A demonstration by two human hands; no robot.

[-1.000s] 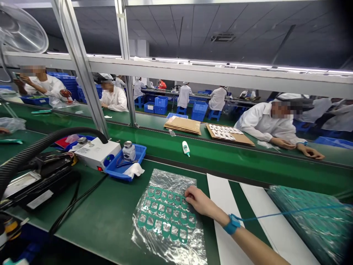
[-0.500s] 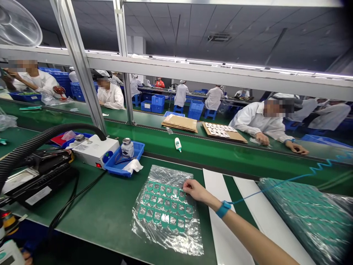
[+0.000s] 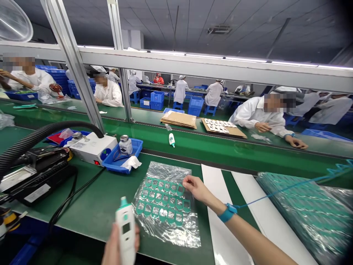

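My right hand (image 3: 195, 187) rests on the green bench with its fingertips pinched on the upper right corner of a teal sheet of cut-out pieces (image 3: 163, 201). That sheet lies on a crinkled clear plastic bag (image 3: 167, 206). A blue wrist strap (image 3: 227, 213) with a coiled blue cord sits on my right wrist. At the bottom edge, my left hand (image 3: 116, 246) is closed round a white and teal handheld thermometer (image 3: 125, 229), held upright in front of the bag.
White paper strips (image 3: 217, 206) lie to the right, beside a bagged stack of teal sheets (image 3: 306, 209). At left are a black machine with a hose (image 3: 35, 173), a white box (image 3: 92, 147) and a blue tray (image 3: 121, 158). Workers in white coats sit beyond the conveyor (image 3: 209, 147).
My left hand has come up into view at the bottom holding the thermometer. My right hand has stayed at the corner of the teal sheet, now pinching it.
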